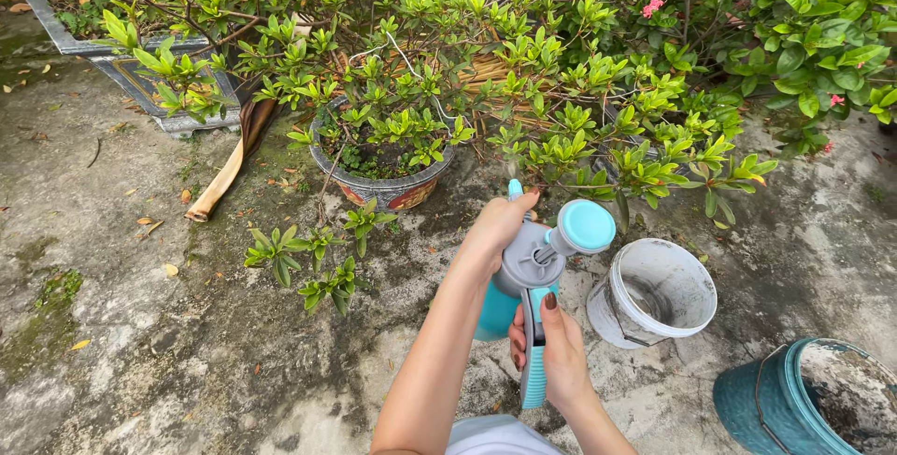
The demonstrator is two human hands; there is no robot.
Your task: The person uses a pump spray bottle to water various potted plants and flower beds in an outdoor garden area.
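— Gripping what, near the middle?
— A teal and grey plastic pump sprayer. The left hand clasps its top; the right hand wraps the ribbed handle.
— Around it?
— Just right, a white plastic bucket on the concrete floor; far right, a dark teal bucket; beyond, a round ceramic pot under leafy shrubs.
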